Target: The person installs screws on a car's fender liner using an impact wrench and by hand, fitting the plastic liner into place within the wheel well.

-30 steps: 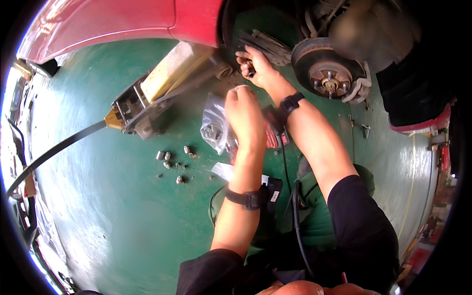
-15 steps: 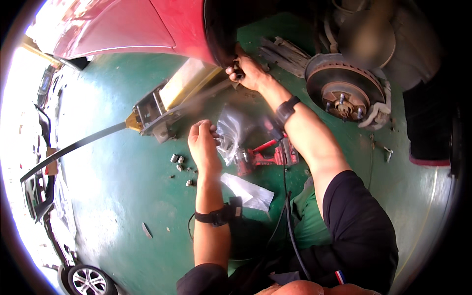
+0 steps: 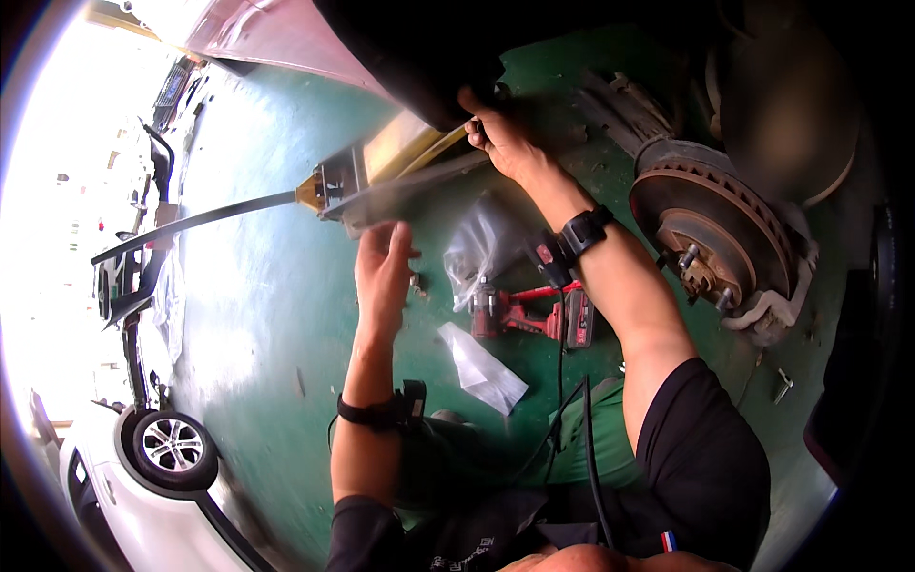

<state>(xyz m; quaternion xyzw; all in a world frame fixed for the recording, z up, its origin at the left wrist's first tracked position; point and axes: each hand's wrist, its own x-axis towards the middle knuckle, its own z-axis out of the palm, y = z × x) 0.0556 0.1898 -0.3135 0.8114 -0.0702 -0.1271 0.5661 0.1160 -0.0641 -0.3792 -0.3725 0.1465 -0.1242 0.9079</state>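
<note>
My right hand (image 3: 505,143) reaches up to the lower edge of the black wheel arch liner (image 3: 429,81), below the pink-red car body panel (image 3: 286,43). Its fingers are curled at that edge, one finger lying upward along the dark surface; part of the grip is lost in shadow. My left hand (image 3: 383,272) hovers above the green floor with its fingers loosely extended, and nothing shows in it. A clear plastic bag (image 3: 481,243) and a red cordless impact wrench (image 3: 529,315) lie on the floor between my forearms.
A floor jack (image 3: 329,191) with a long handle (image 3: 210,221) stands under the car. To the right are a bare brake disc (image 3: 710,214) and a loose bolt (image 3: 783,385). A white paper sheet (image 3: 481,372) lies before me. A white car's wheel (image 3: 172,446) is at lower left.
My view has shifted and tilted, so the brake disc looks larger and farther right. My right hand stays at the liner's edge. The left hand's fingers look straighter than before.
</note>
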